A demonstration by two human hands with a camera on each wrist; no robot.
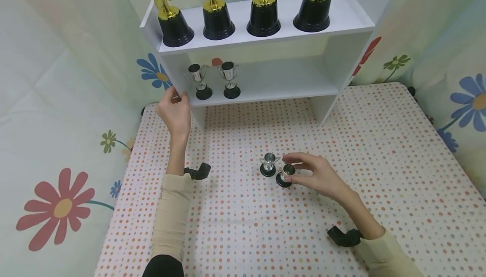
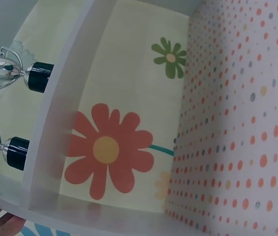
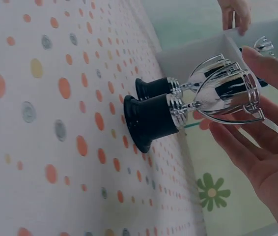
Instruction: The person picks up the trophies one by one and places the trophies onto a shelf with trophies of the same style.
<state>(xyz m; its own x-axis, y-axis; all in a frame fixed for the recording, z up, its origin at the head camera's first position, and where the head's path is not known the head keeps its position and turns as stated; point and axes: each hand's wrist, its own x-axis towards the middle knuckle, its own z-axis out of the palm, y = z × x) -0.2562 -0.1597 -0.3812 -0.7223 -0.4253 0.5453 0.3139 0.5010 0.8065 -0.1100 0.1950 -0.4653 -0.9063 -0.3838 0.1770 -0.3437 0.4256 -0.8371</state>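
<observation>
My left hand (image 1: 175, 110) grips the left side panel of a white shelf (image 1: 265, 42), thumb inside and fingers outside. On the table, my right hand (image 1: 320, 175) curls its thumb and fingers around a small silver trophy cup (image 3: 227, 96) with a black base. That cup stands on the table. A second silver trophy cup (image 1: 268, 165) stands just beside it, to the left. Two more small silver cups, a left one (image 1: 199, 80) and a right one (image 1: 230, 79), stand on the middle shelf near my left hand.
Several gold star trophies (image 1: 264, 13) with black bases line the top shelf. The shelf stands at the back of a table (image 1: 235, 226) with a dotted cloth. A flowered curtain (image 1: 57, 133) hangs around the table.
</observation>
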